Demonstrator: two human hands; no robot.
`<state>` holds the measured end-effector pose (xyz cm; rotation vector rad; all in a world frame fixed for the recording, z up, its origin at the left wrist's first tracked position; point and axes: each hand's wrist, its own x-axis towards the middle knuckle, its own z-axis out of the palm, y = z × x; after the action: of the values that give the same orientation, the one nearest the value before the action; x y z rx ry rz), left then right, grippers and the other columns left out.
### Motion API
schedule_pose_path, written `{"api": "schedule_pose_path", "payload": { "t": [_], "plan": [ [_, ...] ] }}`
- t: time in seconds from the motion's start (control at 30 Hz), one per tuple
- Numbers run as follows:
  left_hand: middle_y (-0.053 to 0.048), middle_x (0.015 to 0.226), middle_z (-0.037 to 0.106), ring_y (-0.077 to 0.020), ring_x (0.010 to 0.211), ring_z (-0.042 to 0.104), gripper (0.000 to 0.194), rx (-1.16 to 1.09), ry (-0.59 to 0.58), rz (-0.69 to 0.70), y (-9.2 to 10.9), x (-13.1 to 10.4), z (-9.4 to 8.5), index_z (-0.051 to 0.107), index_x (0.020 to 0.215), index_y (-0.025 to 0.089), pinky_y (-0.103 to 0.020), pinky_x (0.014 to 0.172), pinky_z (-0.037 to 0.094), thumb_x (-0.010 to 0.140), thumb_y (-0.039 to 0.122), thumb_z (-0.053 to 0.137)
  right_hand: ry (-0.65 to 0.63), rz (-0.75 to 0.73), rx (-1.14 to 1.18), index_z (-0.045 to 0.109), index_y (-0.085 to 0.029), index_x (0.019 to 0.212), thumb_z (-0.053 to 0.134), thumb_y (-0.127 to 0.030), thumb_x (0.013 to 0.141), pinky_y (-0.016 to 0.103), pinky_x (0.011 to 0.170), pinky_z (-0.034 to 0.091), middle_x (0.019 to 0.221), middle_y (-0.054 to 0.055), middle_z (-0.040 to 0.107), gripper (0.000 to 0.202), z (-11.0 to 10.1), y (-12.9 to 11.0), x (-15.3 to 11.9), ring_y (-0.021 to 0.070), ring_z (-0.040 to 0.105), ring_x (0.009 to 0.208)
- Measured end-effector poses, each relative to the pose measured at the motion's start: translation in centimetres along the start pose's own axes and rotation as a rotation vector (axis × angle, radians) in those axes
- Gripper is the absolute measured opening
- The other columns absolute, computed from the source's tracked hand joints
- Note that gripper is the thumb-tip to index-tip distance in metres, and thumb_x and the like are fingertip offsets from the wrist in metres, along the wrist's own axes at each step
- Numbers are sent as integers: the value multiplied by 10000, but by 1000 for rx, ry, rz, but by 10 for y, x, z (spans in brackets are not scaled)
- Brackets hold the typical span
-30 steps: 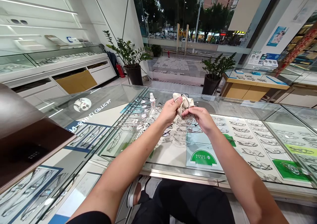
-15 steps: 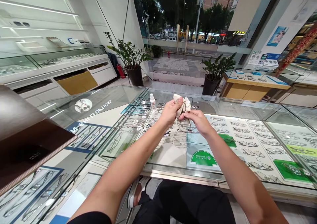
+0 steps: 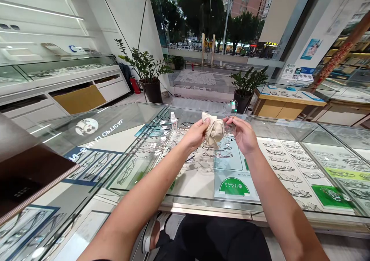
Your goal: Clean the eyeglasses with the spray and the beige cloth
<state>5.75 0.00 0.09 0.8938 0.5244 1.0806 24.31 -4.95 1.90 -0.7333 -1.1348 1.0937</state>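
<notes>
My left hand [image 3: 197,134] is closed on a crumpled beige cloth [image 3: 214,132], which hangs down between the two hands above the glass counter. Held up in my right hand [image 3: 244,134] is a pair of thin-framed eyeglasses [image 3: 230,109]; one round lens stands above the fingers and catches a greenish reflection. The lower part of the glasses is partly behind the cloth and fingers. Beyond my left hand, a small white bottle [image 3: 174,121] stands upright on the counter top.
The glass display counter [image 3: 190,201] spans the space before me, with rows of eyeglass frames [image 3: 281,163] inside. A dark brown panel [image 3: 29,172] juts in at the left. Potted plants [image 3: 152,91] stand beyond the counter, near the glass doors [image 3: 208,53].
My right hand has turned and lifted the eyeglasses, so a lens now shows above the fingers. The cloth has come off it and hangs looser from my left hand. The view shifted slightly.
</notes>
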Motion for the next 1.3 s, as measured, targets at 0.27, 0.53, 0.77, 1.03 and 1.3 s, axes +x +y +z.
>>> {"api": "schedule_pose_path", "payload": {
  "t": [0.27, 0.53, 0.77, 1.03, 1.3],
  "plan": [
    [-7, 754, 677, -90, 629, 578, 518, 105, -103, -48, -7, -3, -1, 686, 923, 117, -201, 604, 457, 680, 477, 968, 44, 0, -29, 818, -259, 822, 728, -417, 835, 395, 1045, 510, 1089, 59, 760, 182, -1, 3, 2, 291, 629, 1268],
    [-36, 786, 684, -103, 656, 573, 537, 149, -218, -97, -9, -8, 4, 724, 926, 107, -218, 629, 446, 721, 562, 923, 18, 64, 15, 834, -249, 839, 767, -439, 813, 363, 968, 530, 1115, 54, 771, 203, 4, 7, 1, 270, 662, 1156],
    [-36, 763, 688, -103, 646, 576, 537, 153, -205, -104, -17, -13, 8, 728, 877, 105, -216, 627, 431, 742, 597, 894, 41, 111, 39, 839, -249, 901, 808, -462, 802, 306, 824, 534, 1113, 32, 771, 237, 8, 12, -2, 209, 678, 954],
    [-46, 830, 734, -121, 667, 629, 579, 104, -192, -133, -19, -16, 12, 737, 1049, 102, -238, 643, 474, 678, 480, 971, 64, 89, 129, 818, -245, 923, 853, -487, 783, 270, 664, 488, 892, 16, 748, 282, 10, 13, -2, 153, 601, 747],
    [-39, 839, 729, -110, 685, 612, 565, 99, -195, -77, -20, -20, 20, 721, 999, 113, -229, 670, 436, 649, 469, 986, 86, 69, 143, 817, -255, 944, 870, -497, 792, 271, 688, 500, 931, 11, 740, 291, 12, 20, -3, 151, 621, 786]
  ]
}}
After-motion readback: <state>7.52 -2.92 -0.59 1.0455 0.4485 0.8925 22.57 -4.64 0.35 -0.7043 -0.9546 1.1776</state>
